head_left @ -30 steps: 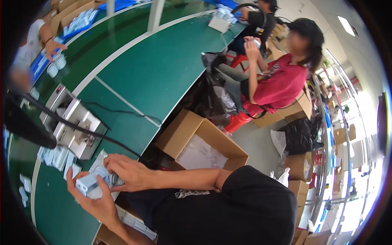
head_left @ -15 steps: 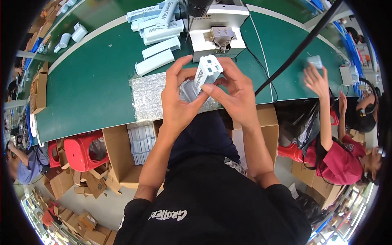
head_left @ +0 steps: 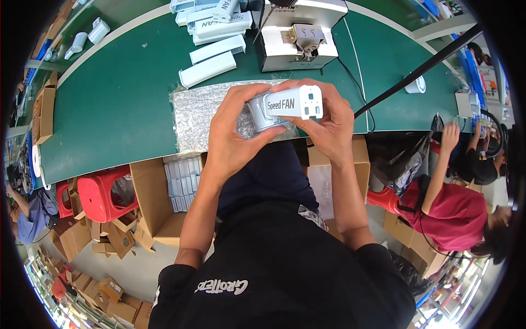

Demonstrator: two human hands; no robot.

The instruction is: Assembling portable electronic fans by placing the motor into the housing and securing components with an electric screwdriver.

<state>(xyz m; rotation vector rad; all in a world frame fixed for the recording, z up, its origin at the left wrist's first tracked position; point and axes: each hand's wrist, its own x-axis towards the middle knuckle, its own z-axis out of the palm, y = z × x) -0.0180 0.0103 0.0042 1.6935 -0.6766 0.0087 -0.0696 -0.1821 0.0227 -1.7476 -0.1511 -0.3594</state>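
Above the front edge of the bench, both hands hold a pale blue plastic fan housing (head_left: 282,104). Its rectangular handle lies sideways, with printed lettering up and a square-holed end to the right. My left hand (head_left: 233,129) is closed around the rounded grey-blue end, thumb below and fingers on top. Wrapped about the handle end is my right hand (head_left: 334,118), its fingers partly hidden behind the part. Beneath them, a crinkled silvery mat (head_left: 192,123) covers part of the bench. Two loose pale handle shells (head_left: 208,69) lie just beyond it.
A white bench machine (head_left: 298,52) with a metal fixture stands behind my hands. More handle shells (head_left: 224,24) are piled left of it. A black pole (head_left: 416,71) slants across the right. Below the bench, a cardboard box (head_left: 148,192) holds pale parts. A co-worker (head_left: 446,214) sits at right.
The housing has turned from nearly upright to sideways, its holed end swinging right. At the far right, the co-worker's hand has drawn back, and a white round part now stands on the bench.
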